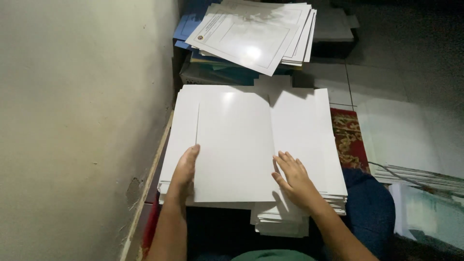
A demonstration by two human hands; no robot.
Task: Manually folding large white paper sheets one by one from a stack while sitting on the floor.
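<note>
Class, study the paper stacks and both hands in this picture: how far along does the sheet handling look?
Done, apparently: a fanned pile of printed sheets lies farther away on blue folders. In hand: the left hand and right hand rest flat on the top white sheet. Left: the thick blank stack beneath looks untouched, so probably much remains.

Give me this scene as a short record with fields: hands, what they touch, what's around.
left hand: thumb on left edge of top white sheet
right hand: flat on that sheet's right edge
under them: stack of white sheets
behind: printed sheets fanned over blue folders
left: wall
right: red patterned mat
</note>
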